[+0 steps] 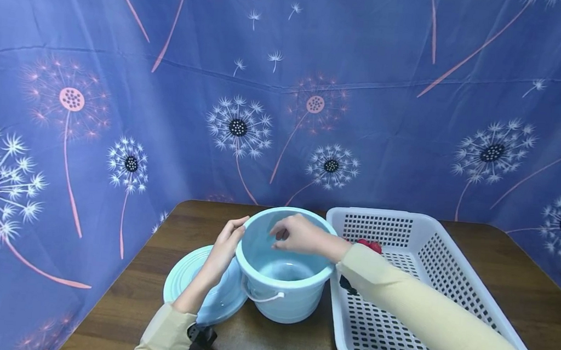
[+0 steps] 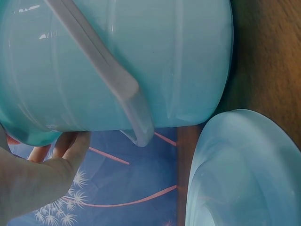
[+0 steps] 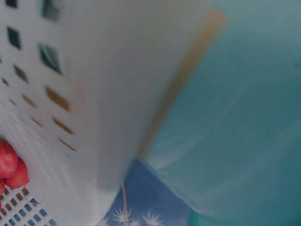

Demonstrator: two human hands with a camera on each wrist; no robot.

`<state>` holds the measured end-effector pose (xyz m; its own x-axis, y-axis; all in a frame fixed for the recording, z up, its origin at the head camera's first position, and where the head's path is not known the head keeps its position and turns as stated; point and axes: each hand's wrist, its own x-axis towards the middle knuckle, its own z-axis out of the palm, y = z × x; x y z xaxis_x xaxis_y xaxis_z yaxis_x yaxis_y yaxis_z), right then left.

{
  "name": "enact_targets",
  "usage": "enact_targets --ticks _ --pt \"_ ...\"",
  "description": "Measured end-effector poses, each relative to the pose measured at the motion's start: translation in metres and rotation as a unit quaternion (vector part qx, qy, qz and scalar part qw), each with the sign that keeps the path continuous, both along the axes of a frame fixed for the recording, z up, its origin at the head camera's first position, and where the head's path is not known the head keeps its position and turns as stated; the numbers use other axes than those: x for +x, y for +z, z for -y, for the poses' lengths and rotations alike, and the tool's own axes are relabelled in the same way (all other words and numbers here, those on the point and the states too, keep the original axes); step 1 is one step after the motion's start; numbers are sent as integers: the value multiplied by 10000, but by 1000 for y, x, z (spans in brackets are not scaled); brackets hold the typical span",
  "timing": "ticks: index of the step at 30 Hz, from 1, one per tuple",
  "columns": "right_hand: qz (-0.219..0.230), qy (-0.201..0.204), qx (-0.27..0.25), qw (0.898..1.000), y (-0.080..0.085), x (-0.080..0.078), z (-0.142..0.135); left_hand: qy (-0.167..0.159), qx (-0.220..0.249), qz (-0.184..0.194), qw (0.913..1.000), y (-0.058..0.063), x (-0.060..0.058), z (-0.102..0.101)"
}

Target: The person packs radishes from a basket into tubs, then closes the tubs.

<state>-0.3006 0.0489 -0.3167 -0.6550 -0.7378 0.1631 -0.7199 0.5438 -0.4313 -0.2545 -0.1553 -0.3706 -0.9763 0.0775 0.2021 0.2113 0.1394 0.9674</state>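
Note:
A light blue bucket with a white handle stands upright on the table. My left hand holds its rim on the left side; in the left wrist view, the fingers lie against the outer wall just below the rim. Over the bucket's mouth is my right hand, fingers loosely bent, with a gap between thumb and forefinger and nothing seen between them. The right wrist view shows only the bucket wall and basket side, not the hand. Red radishes lie in the white basket, partly hidden behind my right forearm.
The light blue lid lies on the wooden table left of the bucket, partly under my left forearm. Close by the bucket's right side stands the perforated basket. A blue dandelion-print cloth hangs behind the table.

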Motion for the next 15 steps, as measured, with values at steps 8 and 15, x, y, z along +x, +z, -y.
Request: enact_targets --ticks 8,15 --pt "-43 -57 -317 9995 18 4 -14 4 20 20 10000 -1 0 -1" --pt "-435 -281 -673 9964 25 3 -35 20 -22 37 10000 0 -1 0"
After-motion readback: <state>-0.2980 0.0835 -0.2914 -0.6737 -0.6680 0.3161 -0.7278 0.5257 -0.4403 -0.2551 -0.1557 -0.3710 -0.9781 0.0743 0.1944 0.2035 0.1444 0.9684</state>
